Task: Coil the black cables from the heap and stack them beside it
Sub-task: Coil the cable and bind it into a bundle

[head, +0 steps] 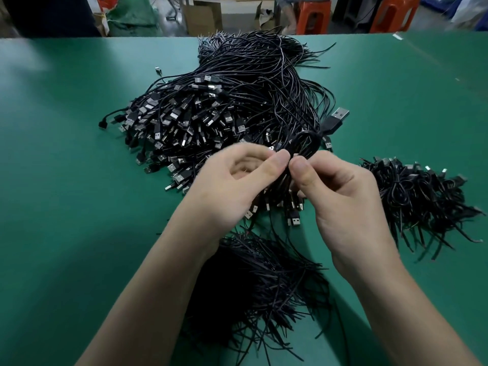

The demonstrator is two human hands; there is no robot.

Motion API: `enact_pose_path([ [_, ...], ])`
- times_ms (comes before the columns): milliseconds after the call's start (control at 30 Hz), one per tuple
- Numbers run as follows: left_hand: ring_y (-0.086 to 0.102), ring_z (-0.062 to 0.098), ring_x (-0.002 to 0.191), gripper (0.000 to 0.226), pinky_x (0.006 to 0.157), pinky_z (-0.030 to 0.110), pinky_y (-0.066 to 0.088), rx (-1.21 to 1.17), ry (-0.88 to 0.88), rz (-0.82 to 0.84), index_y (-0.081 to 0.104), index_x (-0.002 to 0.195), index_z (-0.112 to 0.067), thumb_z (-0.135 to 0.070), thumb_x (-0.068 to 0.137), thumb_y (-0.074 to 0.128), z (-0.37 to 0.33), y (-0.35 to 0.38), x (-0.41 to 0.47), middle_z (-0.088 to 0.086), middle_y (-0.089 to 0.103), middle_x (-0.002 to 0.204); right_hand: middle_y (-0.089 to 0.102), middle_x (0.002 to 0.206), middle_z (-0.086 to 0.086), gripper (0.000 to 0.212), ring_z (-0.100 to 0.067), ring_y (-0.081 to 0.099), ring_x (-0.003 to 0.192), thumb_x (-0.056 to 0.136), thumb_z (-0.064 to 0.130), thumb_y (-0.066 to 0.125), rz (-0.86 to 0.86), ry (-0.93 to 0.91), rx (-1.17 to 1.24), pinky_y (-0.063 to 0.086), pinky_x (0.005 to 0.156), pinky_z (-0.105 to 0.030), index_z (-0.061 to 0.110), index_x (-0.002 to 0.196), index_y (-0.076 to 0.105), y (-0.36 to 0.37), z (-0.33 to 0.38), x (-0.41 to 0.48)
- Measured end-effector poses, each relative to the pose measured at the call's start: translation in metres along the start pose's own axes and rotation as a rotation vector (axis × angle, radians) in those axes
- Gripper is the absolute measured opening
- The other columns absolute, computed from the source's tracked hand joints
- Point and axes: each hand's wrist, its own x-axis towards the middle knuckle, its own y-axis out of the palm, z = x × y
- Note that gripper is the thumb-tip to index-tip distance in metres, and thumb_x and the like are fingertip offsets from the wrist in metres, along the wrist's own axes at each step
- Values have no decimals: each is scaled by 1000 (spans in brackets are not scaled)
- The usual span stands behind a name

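The desk (66, 154) is plain teal-green. The heap (211, 109) of cables is black, flecked with silver plug ends. The coil (303, 143) is black, its plug (336, 118) black with a silver tip. The stack (417, 196) and the loose strands (258, 281) are black. Beyond, the stools (313, 17) are orange and the boxes (203, 15) brown.

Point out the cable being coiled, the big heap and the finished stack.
cable being coiled (306, 133): head view, top of its loop.
big heap (211, 109): head view, its plugs.
finished stack (417, 192): head view, its middle.
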Motion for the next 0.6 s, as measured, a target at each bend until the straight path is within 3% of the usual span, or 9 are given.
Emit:
enact_pose_path([
  [100, 71, 3, 77, 6, 71, 13, 54, -128, 108, -95, 80, 90, -21, -26, 88, 78, 1, 4, 0, -3, 78, 83, 59, 75, -13, 32, -32, 54, 71, 98, 37, 64, -9, -21, -88, 53, 69, -51, 11, 80, 71, 1, -2, -1],
  [167, 71, 3, 74, 5, 70, 14, 54, -123, 158, -103, 81, 89, -20, -16, 90, 77, 1, 5, -2, -3, 78, 80, 62, 77, -22, 32, -39, 57, 74, 100, 37, 62, -3, -27, -139, 50, 68, -60, 10, 85, 72, 0, -1, -2],
  [233, 72, 7, 74, 6, 71, 16, 55, -105, 199, -105, 81, 90, -19, -13, 90, 78, 1, 4, -2, 0, 78, 81, 66, 78, -18, 31, -38, 61, 75, 101, 37, 59, 9, -39, -194, 52, 66, -57, 12, 87, 72, -2, 0, -2],
  [300, 73, 17, 75, 7, 71, 22, 58, -73, 241, -104, 81, 94, -17, -11, 91, 78, 1, 3, -2, 8, 78, 83, 69, 76, -6, 29, -25, 66, 73, 103, 34, 56, 35, -46, -240, 56, 68, -50, 14, 87, 70, -3, 2, -2],
  [400, 66, 26, 68, 14, 66, 32, 62, -47, 251, -43, 79, 109, -12, -9, 97, 71, 3, -2, -1, 23, 71, 80, 75, 84, -2, 24, -17, 75, 77, 107, 24, 51, 151, 27, -105, 60, 64, -31, 15, 96, 70, -3, 7, -2],
  [533, 69, 26, 66, 23, 67, 30, 59, -74, 215, 204, 71, 115, 3, -13, 105, 57, 7, -9, 2, 14, 66, 73, 68, 75, -2, 26, -17, 68, 62, 106, 25, 49, 284, 153, 109, 59, 60, -33, 15, 91, 69, -8, 11, 0],
  [600, 72, 30, 68, 27, 67, 35, 61, -193, 181, 269, 71, 122, -1, -13, 102, 58, 7, -9, 2, 15, 68, 78, 63, 71, -2, 29, -17, 60, 58, 103, 29, 50, 336, 189, 176, 58, 60, -34, 18, 84, 69, -10, 11, 1],
])
